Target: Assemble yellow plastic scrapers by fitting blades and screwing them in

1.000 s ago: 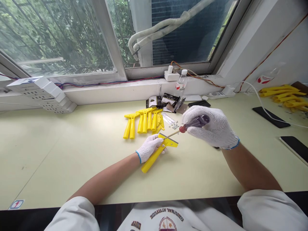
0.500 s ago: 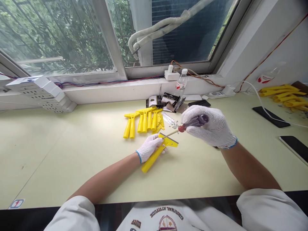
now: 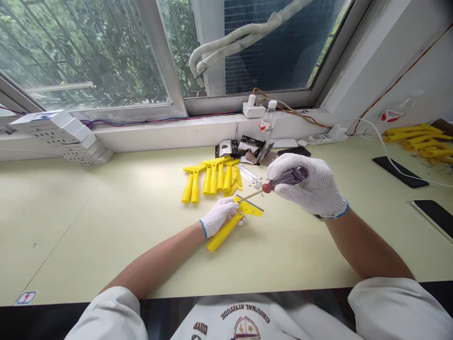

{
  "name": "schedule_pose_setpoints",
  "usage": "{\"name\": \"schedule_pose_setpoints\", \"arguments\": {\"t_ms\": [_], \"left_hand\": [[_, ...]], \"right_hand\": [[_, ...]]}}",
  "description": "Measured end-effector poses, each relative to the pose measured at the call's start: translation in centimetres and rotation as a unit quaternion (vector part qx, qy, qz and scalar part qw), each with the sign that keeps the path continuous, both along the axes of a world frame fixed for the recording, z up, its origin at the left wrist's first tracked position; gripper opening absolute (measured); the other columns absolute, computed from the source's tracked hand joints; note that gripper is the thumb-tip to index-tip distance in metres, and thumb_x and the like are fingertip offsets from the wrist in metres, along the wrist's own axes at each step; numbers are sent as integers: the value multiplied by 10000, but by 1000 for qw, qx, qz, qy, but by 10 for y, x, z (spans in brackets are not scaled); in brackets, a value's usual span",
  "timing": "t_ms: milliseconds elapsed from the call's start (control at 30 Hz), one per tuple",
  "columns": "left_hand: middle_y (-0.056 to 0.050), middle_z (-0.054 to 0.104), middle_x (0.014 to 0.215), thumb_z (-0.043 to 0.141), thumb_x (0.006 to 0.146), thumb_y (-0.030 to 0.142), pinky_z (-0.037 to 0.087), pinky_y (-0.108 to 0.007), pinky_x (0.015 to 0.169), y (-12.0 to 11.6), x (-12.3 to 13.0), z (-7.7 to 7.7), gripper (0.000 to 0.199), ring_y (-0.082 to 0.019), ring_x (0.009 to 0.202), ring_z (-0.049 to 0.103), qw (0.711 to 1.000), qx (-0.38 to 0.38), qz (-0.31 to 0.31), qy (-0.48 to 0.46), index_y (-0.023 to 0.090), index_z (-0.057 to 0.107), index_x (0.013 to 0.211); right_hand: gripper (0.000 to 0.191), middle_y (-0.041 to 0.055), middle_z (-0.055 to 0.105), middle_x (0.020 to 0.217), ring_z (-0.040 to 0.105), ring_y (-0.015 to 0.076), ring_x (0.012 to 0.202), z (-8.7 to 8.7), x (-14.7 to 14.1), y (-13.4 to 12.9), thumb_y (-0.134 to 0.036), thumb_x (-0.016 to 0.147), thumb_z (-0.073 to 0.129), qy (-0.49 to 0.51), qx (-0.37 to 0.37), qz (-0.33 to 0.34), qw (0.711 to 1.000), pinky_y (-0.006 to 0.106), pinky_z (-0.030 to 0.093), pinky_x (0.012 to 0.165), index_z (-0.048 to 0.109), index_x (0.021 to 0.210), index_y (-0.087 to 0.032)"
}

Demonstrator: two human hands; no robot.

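"Yellow scraper (image 3: 226,231), where?"
"On the table (image 3: 106,226), fingers of the left hand (image 3: 219,216) curled round its handle."
"Right hand (image 3: 306,184)?"
"Fingers closed on a screwdriver (image 3: 292,176), tip at the scraper's head."
"Plastic bottle (image 3: 268,118)?"
"Contents hard to make out."

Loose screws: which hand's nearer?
Right. The right hand, holding a screwdriver, is just right of the loose screws; the left hand, on a yellow scraper, is farther, nearer the camera.

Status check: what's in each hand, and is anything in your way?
Left hand gripping yellow scraper. Right hand holding screwdriver, tip at scraper head. Loose screws just beyond.
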State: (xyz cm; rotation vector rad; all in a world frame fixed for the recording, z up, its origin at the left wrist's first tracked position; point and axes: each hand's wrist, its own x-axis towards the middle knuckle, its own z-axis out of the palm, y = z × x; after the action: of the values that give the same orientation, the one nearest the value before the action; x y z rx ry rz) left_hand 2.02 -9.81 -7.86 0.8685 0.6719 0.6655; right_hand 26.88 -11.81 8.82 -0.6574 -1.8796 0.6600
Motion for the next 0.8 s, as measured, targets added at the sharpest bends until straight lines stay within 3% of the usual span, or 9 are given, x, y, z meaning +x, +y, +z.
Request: {"name": "schedule_pose_setpoints", "arguments": {"t_ms": [233,800], "left_hand": [[-114,746,948,803,836,352,617,-316,653,1,-1,6,352,-220,739,765,1000,-5,-18,-6,136,668,1078],[-114,757,921,792,830,344,623,-314,641,3,-1,2,366,-224,725,766,1000,-6,-7,-6,130,654,1093]], "right_hand": [[141,44,738,890,748,175,710,2,-1,-1,-350,934,841,-3,-9,-9,1000,285,634,632,748,958,-246],[144,41,747,922,751,172,693,1,2,0,-316,913,868,1,-7,1,1000,294,627,641,756,975,-249]]}}
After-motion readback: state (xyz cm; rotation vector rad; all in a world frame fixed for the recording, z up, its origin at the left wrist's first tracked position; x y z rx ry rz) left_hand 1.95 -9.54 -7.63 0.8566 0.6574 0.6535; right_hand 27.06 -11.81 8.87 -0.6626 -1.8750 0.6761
